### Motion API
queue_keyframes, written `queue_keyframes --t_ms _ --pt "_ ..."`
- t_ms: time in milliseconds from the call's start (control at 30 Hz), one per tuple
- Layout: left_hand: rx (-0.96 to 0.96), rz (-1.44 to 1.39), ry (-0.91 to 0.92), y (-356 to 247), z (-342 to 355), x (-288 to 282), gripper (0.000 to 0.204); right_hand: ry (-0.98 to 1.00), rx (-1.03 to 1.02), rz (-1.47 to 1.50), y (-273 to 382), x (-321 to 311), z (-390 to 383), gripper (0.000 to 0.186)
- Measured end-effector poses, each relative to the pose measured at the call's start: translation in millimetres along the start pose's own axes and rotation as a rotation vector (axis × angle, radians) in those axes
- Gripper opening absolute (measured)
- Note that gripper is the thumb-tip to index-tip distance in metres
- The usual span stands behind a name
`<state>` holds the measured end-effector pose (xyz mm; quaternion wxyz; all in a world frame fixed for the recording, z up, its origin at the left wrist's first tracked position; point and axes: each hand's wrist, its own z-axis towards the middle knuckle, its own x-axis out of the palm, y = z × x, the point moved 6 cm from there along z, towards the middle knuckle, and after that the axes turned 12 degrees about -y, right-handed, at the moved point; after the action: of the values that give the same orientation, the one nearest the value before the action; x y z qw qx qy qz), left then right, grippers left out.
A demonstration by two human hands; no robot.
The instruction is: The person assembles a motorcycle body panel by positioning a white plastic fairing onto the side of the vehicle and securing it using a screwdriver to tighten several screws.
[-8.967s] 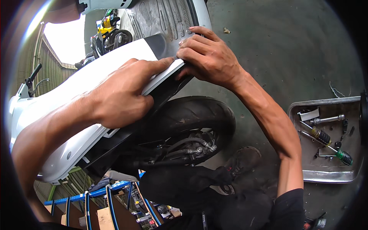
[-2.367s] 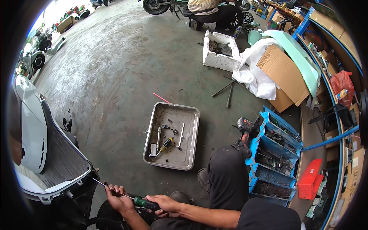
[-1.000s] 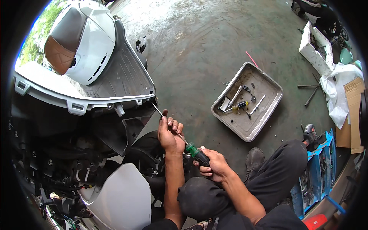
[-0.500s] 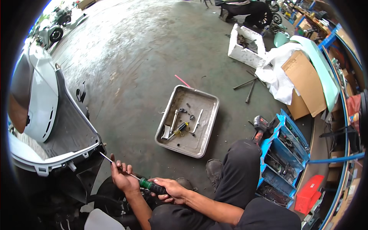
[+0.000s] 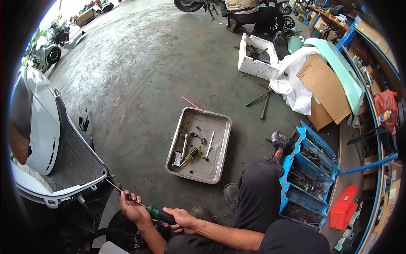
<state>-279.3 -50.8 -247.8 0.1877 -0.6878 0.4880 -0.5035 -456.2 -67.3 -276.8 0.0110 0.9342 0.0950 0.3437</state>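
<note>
A screwdriver (image 5: 157, 214) with a green and black handle slants across the lower left, its long thin shaft reaching up to the edge of a scooter's white and black body panel (image 5: 80, 189). My right hand (image 5: 182, 221) is closed around the handle's rear end. Farther forward, my left hand (image 5: 134, 208) supports the shaft, fingers curled around it and palm turned up. The shaft's tip meets the panel's corner, where the exact contact is too small to make out.
A metal tray (image 5: 220, 158) with small parts and tools lies ahead. On the right stand a blue toolbox (image 5: 302, 157), a cordless power tool (image 5: 278, 146), a red case (image 5: 343, 207) and shelving. Farther off are cardboard (image 5: 327, 86), a white foam box (image 5: 256, 67) and a crouching person (image 5: 249, 17).
The view has tilted up and shifted, so the tray and toolbox sit elsewhere in the picture. Both hands keep their hold on the screwdriver, its tip still by the panel's corner.
</note>
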Motion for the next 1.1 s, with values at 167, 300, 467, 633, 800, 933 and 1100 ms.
queue_keyframes --t_ms 167,300,467,633,800,933,1100 --pt "0.139 0.049 0.025 -12 1 6 0.037 -0.013 -0.595 -0.546 29 0 -10 0.041" --pt "0.234 0.068 -0.147 -47 1 1 0.041 -0.236 -1.083 -0.895 54 25 -47 0.045" --pt "0.122 0.124 -0.098 -5 -1 22 0.042 -0.370 -1.291 -0.954 85 24 -93 0.038" --pt "0.131 0.107 -0.122 -24 -4 9 0.043 -0.308 -1.243 -1.001 72 39 -84 0.038" --pt "0.187 0.081 -0.087 -25 -5 9 0.044 -0.292 -1.265 -1.000 75 35 -86 0.037" --pt "0.165 0.091 -0.112 -17 -3 10 0.045 -0.323 -1.263 -1.012 75 34 -88 0.037" --pt "0.178 0.124 -0.104 -19 0 8 0.043 -0.334 -1.282 -1.020 74 35 -84 0.037"
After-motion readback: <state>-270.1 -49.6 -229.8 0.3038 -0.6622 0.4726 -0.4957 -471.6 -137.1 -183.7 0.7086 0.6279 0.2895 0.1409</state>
